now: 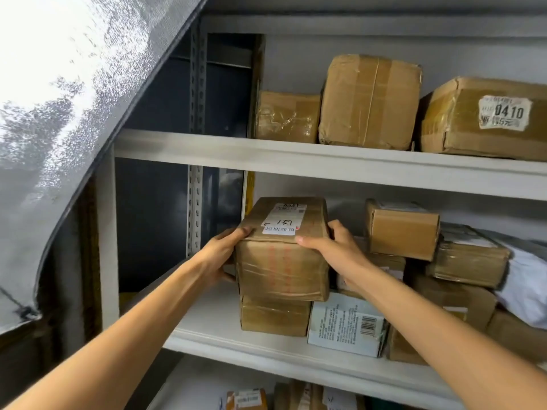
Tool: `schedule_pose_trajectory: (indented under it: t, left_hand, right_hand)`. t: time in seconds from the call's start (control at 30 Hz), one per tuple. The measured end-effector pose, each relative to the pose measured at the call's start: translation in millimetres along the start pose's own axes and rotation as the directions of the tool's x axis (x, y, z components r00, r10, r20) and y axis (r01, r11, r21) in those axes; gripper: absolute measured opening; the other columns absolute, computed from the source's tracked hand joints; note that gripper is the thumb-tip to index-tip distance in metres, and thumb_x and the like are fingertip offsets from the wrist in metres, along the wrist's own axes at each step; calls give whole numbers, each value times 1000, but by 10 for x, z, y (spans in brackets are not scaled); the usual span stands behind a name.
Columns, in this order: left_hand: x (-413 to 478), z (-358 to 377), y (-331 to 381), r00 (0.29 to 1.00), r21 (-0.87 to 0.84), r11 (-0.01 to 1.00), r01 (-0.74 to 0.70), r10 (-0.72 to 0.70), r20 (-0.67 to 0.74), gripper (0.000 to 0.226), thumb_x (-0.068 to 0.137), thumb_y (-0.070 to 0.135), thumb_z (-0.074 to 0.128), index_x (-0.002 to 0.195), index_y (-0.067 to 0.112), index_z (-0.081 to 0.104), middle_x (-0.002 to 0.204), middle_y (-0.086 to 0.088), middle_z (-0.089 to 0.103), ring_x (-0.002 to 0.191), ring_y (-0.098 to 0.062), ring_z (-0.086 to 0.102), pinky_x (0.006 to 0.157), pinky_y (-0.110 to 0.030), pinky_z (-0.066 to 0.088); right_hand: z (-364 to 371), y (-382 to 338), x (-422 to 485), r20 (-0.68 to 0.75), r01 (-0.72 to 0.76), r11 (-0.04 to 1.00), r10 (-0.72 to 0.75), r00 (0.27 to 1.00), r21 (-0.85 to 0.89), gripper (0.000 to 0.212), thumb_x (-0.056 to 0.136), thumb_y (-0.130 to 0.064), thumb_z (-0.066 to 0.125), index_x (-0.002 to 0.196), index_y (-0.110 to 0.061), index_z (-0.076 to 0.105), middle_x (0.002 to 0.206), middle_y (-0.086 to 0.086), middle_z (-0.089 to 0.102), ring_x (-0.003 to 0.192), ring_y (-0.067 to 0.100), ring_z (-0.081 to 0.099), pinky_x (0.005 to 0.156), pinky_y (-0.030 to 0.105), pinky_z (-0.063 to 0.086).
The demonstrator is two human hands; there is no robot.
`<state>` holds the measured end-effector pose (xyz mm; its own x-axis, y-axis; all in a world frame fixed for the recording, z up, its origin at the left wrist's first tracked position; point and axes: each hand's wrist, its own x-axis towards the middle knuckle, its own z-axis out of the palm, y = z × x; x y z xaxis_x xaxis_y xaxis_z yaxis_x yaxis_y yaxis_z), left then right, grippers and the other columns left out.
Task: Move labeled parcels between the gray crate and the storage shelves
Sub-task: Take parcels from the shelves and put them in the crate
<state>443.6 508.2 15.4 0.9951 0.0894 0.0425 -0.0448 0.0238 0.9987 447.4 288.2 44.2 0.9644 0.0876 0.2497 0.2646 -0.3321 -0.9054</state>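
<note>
"Two hands on one box, is that right?"

"Yes. The left hand (226,253) clasps the left side of the labeled parcel (284,261), thumb on its top edge. The right hand (331,247) curls over the right top edge. The parcel is at the left end of the middle shelf (207,318), on top of a lower brown box (275,318). Whether its weight rests there cannot be told."

"How should the person handle it?"

"Probably by keeping it level, label up, and moving it straight from near to far or back. That way it neither drags the box below nor knocks the white printed carton (343,329) just to its right. The tape looks slick, so a firm grip on both sides seems wise."

"And the count?"

"One parcel in hand. Three brown boxes (370,102) stand on the upper shelf (296,156), one marked 0410. The middle shelf holds at least six more boxes and one white bag (527,285) at the far right. The lowest level shows a few parcels, too cropped to count. No gray crate can be made out."
</note>
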Motion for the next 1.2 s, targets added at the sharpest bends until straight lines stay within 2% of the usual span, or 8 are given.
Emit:
schedule_pose_trajectory:
  t: [0.1, 0.33, 0.5, 0.6, 0.77, 0.97, 1.1, 1.2]
  left_hand:
    - [-85, -11, -57, 999, -42, 998, -51, 51, -2, 50, 89, 46, 60, 132, 22, 50, 120, -13, 60, 110, -34, 57, 86, -59, 52]
    - [-274, -7, -240, 995, -127, 987, -101, 100, -13, 70, 72, 46, 70, 135, 22, 49, 125, -11, 60, 113, -32, 57, 85, -49, 53]
    - [-372, -57, -376, 990, -209, 969, -133, 139, 13, 60, 74, 32, 71, 128, 10, 56, 113, -6, 69, 106, -25, 62, 88, -41, 52]
    - [-421, -84, -486, 981, -229, 958, -174, 188, 44, 57, 78, 25, 75, 130, 13, 54, 117, -6, 69, 108, -26, 63, 91, -40, 52]
    - [-541, -54, -635, 966, -291, 930, -223, 251, 63, 64, 75, 19, 69, 135, 13, 50, 126, -10, 64, 112, -26, 61, 90, -36, 50]
    - [-773, -104, -621, 961, -128, 960, -250, 262, 87, 57, 76, 17, 78, 129, 15, 57, 118, -5, 69, 110, -25, 65, 85, -32, 53]
    - [-885, -73, -675, 951, -74, 952, -297, 302, 64, 56, 70, 15, 77, 124, 11, 61, 115, -8, 70, 107, -28, 67, 91, -42, 55]
    - [-967, -24, -745, 943, -55, 942, -332, 334, 11, 54, 67, 15, 78, 119, 10, 64, 111, -8, 72, 106, -28, 67, 90, -42, 55]
  right_hand:
    - [3, 22, -94, 41, 20, 996, -24, 999, 83, 60, 80, -27, 77, 124, -20, 37, 117, 1, 59, 99, 15, 59, 79, 34, 50]
    - [78, 190, -202, 53, 21, 978, -33, 998, 208, 90, 79, -16, 76, 147, -27, 18, 130, -1, 52, 116, 19, 51, 101, 41, 43]
    - [115, 285, -317, 64, 76, 971, -93, 994, 226, 91, 77, -8, 75, 148, -28, 23, 127, -8, 55, 117, 13, 49, 99, 31, 34]
    - [103, 343, -395, 101, 90, 972, -114, 988, 218, 97, 75, -5, 75, 149, -29, 17, 132, -5, 54, 123, 16, 47, 110, 38, 33]
    - [83, 451, -486, 131, 106, 977, -132, 983, 186, 93, 72, -3, 77, 143, -36, 28, 117, -16, 61, 121, 17, 52, 112, 46, 34]
    - [22, 454, -578, 198, 127, 975, -163, 967, 183, 94, 68, 6, 76, 142, -34, 34, 118, -14, 62, 119, 12, 54, 109, 40, 39]
    - [15, 512, -673, 244, 198, 975, -217, 945, 99, 104, 55, -17, 85, 143, -39, 32, 124, -16, 61, 121, 6, 53, 105, 37, 42]
    - [18, 590, -750, 208, 287, 956, -295, 933, 67, 88, 68, -27, 87, 136, -47, 35, 122, -25, 60, 116, -7, 54, 95, 19, 43]
